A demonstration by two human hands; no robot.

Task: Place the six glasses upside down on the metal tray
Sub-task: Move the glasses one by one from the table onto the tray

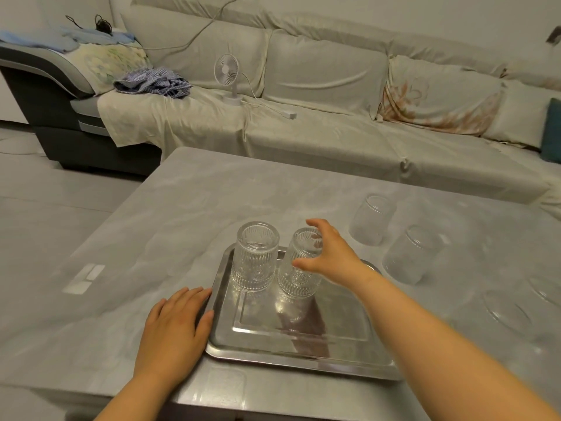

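Note:
A shiny metal tray (303, 329) lies on the grey table in front of me. Two ribbed clear glasses stand upside down on its far part: one at the left (255, 259), a second (299, 275) beside it, leaning slightly. My right hand (331, 253) wraps that second glass from the right, thumb in front and fingers behind. My left hand (176, 326) rests flat on the table, fingertips against the tray's left rim. Two more glasses (372, 220) (409, 253) stand on the table to the right. Two faint glasses (507, 311) (546, 293) sit nearer the right edge.
The grey table (170, 226) ends close to me and at the left. A cloth-covered sofa (318, 126) runs behind it, with a small white fan (227, 74), a cable and crumpled striped clothing (154, 83) on it.

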